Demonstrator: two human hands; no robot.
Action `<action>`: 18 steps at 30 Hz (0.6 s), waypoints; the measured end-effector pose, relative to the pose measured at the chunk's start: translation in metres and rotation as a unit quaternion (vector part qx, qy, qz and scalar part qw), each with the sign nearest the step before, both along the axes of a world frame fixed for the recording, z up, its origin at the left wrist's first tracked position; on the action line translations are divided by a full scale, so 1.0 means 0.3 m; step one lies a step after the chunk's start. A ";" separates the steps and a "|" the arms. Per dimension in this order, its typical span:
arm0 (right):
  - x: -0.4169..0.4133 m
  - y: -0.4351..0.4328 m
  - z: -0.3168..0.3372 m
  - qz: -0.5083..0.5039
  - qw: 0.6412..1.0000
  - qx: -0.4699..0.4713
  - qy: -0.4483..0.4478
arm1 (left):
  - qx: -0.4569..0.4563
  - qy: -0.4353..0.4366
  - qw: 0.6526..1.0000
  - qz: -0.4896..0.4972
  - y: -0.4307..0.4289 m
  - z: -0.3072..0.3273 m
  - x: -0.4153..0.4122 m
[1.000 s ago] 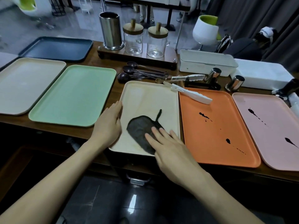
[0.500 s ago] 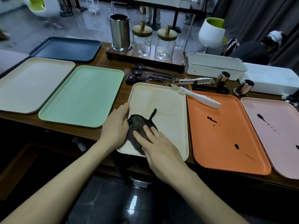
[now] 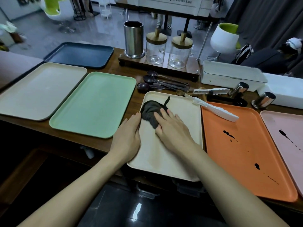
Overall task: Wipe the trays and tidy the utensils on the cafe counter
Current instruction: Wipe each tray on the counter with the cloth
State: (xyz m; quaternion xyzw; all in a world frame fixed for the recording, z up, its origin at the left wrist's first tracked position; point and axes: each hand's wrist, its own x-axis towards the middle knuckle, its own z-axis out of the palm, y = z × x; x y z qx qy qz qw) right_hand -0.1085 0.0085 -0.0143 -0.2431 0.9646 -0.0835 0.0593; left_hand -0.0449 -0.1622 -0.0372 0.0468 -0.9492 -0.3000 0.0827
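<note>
A dark cloth (image 3: 150,112) lies in the far left part of the cream tray (image 3: 183,115) in front of me. My right hand (image 3: 173,128) presses flat on the cloth with straight fingers. My left hand (image 3: 127,136) rests flat on the tray's left rim. To the right, the orange tray (image 3: 246,161) and the pink tray (image 3: 288,128) carry black stains. White tongs (image 3: 214,110) lie across the cream and orange trays' far corners. Dark spoons (image 3: 157,82) lie behind the cream tray.
A green tray (image 3: 95,104), another cream tray (image 3: 39,90) and a dark blue tray (image 3: 80,54) lie to the left. A steel cylinder (image 3: 133,40) and two glass jars (image 3: 155,48) stand at the back. A white box (image 3: 231,76) and two steel cups (image 3: 264,99) sit far right.
My right hand has pushed the cloth from the tray's near middle to its far left part. My left hand has stayed on the left rim.
</note>
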 end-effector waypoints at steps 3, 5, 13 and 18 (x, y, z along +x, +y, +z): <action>-0.079 0.038 0.014 0.004 1.000 -0.009 -0.013 | -0.005 0.000 1.000 -0.005 -0.001 -0.001 0.001; -0.127 0.100 0.025 0.002 1.000 -0.018 -0.023 | -0.007 0.001 1.000 -0.007 -0.001 0.000 0.001; -0.259 0.249 0.052 0.005 1.000 0.017 -0.021 | -0.017 0.001 1.000 -0.004 -0.002 -0.001 -0.003; -0.230 0.118 0.023 0.012 1.000 0.001 0.006 | -0.023 0.001 1.000 -0.004 -0.001 0.009 -0.003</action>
